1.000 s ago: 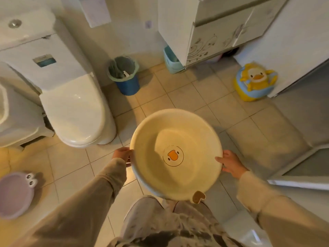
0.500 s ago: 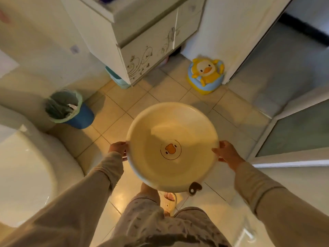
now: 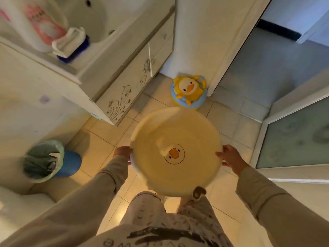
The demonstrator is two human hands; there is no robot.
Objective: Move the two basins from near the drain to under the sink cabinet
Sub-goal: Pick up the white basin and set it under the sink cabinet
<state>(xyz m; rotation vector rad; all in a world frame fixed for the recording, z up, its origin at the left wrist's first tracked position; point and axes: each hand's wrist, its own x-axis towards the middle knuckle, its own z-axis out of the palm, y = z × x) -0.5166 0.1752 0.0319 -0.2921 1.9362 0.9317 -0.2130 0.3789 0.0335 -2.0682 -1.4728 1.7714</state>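
Observation:
A round cream basin (image 3: 154, 139) with a duck face printed inside is held level above the tiled floor, in front of my legs. My left hand (image 3: 122, 152) grips its left rim and my right hand (image 3: 229, 156) grips its right rim. The white sink cabinet (image 3: 128, 86), with scroll patterns on its doors, stands ahead and to the left, its doors closed. A dark gap runs beneath it. No second basin shows in this view.
A blue bin (image 3: 51, 161) with a green liner stands on the left. A yellow duck potty (image 3: 188, 90) sits by the wall beyond the basin. A glass door (image 3: 293, 136) and doorway are on the right. Bottles and a sponge (image 3: 71, 44) sit on the sink top.
The view has swung right, away from the toilet and a purple basin on the floor, towards the sink cabinet. The basin has stayed in both hands.

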